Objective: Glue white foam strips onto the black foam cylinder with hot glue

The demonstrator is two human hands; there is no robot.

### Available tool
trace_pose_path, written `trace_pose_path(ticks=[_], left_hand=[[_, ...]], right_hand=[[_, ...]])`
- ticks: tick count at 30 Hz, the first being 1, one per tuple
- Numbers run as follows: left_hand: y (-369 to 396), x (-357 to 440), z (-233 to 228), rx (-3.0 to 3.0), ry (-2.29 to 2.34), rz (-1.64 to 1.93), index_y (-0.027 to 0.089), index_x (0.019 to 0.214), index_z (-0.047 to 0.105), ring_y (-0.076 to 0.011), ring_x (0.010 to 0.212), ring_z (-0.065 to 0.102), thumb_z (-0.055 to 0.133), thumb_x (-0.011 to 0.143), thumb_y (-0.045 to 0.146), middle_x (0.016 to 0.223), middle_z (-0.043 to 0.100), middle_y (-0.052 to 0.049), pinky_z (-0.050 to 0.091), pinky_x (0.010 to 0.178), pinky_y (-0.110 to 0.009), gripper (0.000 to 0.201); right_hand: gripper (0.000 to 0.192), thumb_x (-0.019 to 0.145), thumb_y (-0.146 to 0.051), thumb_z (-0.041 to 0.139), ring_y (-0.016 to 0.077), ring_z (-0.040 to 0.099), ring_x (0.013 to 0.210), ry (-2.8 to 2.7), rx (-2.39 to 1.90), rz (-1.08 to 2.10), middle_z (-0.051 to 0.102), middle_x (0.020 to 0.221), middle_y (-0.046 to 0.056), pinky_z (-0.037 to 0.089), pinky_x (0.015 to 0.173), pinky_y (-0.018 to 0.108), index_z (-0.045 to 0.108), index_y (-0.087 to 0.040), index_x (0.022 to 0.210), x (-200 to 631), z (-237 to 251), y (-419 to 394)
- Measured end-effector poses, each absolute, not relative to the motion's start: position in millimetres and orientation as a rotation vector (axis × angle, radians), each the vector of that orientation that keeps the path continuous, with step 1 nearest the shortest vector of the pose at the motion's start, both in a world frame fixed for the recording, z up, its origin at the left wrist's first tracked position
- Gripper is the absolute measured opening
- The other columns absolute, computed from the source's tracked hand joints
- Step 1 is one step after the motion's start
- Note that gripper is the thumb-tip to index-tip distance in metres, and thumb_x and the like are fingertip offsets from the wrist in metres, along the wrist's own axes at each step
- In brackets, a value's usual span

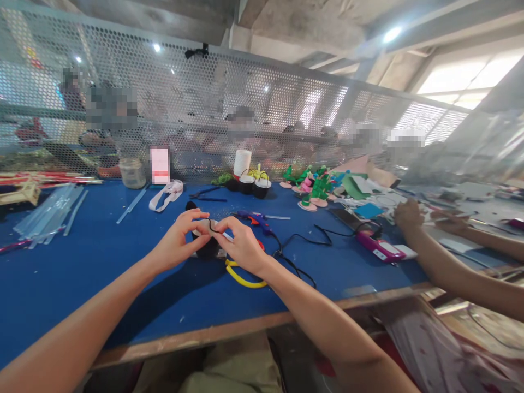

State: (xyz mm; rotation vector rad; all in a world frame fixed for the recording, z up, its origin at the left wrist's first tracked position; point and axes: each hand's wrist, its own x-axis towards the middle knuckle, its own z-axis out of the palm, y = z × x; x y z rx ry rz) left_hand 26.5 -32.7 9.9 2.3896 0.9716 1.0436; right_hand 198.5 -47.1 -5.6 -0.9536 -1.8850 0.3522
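Observation:
A small black cup (207, 248) with a pale upper part stands between my hands, partly hidden by my fingers. My left hand (187, 234) holds the cup's side and rim between thumb and fingers. With its fingertips, my right hand (242, 240) pinches a thin black strip (211, 226) that curves across the cup's top. Just beyond my right hand lies a blue glue gun (254, 219) with an orange trigger. A yellow fuzzy stem (245, 281) curves on the table under my right wrist.
Two small black-and-white pots with handles (262, 188) stand behind, beside a white roll (242, 162). Clear glue sticks (53, 213) lie left, near a glass jar (133, 173). Green craft figures (319, 188) stand right. A black cord (301, 237) crosses toward a co-worker's hands (409, 214).

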Motion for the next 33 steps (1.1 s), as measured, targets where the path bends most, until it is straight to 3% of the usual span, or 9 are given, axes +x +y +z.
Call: trace_pose_path(ticks=[10,17,22,33], left_hand=[[-28,22,11,2.320,0.963,1.024,0.019,0.071,0.054,-0.0255,0.122,0.034,0.048,0.077,0.041,0.119,0.051,-0.010,0.024,0.102,-0.046,0.023],[-28,17,20,1.932,0.881,0.917,0.017,0.070,0.051,-0.0280,0.117,0.040,0.054,0.072,0.047,0.131,0.041,-0.013,0.030,0.095,-0.044,0.030],[-28,15,20,1.788,0.825,0.882,0.017,0.067,0.052,-0.0285,0.121,0.036,0.058,0.071,0.041,0.133,0.040,-0.010,0.027,0.097,-0.041,0.025],[-27,16,19,1.570,0.710,0.910,0.017,0.064,0.052,-0.0275,0.126,0.030,0.064,0.067,0.035,0.132,0.043,-0.008,0.021,0.101,-0.042,0.022]], right_hand=[[0.003,0.073,-0.022,0.052,0.0155,0.056,0.077,-1.795,-0.932,0.460,0.060,0.078,0.003,0.043,0.075,0.029,0.052,-0.020,0.074,199,-3,-46],[0.012,0.078,-0.022,0.043,0.0148,0.057,0.079,-1.630,-0.939,0.550,0.062,0.084,0.006,0.043,0.072,0.027,0.054,-0.017,0.080,207,3,-42],[0.016,0.080,-0.023,0.041,0.0133,0.056,0.074,-1.602,-0.957,0.602,0.062,0.081,0.004,0.042,0.066,0.025,0.055,-0.016,0.078,207,4,-41],[0.022,0.082,-0.027,0.040,0.0142,0.056,0.077,-1.615,-0.951,0.630,0.063,0.080,0.004,0.041,0.071,0.026,0.059,-0.017,0.078,207,3,-41]])
